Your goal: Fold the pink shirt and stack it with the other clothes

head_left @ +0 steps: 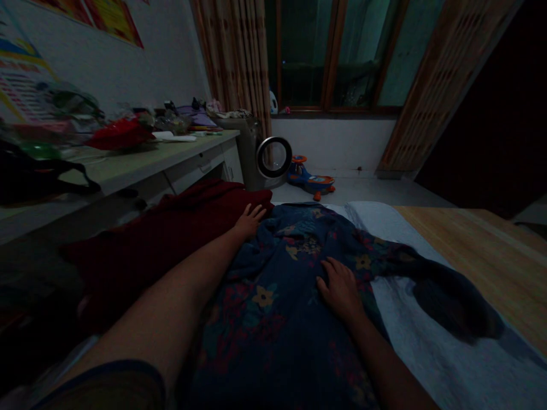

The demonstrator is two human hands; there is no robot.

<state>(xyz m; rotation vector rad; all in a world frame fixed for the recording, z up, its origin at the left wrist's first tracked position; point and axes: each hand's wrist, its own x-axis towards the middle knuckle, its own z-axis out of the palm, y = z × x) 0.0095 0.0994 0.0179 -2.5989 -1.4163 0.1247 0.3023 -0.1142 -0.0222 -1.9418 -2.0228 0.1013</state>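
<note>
A dark blue floral garment [299, 324], patterned with yellow and red flowers, lies spread before me, and one long sleeve [444, 290] stretches to the right. Where its upper left side meets a dark red cloth [171, 239], my left hand [250, 221] rests with the fingers spread. My right hand [341, 287] lies on the middle of the garment, fingers apart and slightly bent, palm down. Neither hand visibly grasps the fabric. Under the garment is a light grey-white cloth [410, 319].
A wooden board surface [482, 245] extends at the right. Along the left wall, a cluttered counter [158, 159] carries bags and a red package [122, 134]. Further back are a front-loading washing machine with its round door [259, 159] ajar, a blue-orange ride-on toy [311, 179], and curtains [235, 57].
</note>
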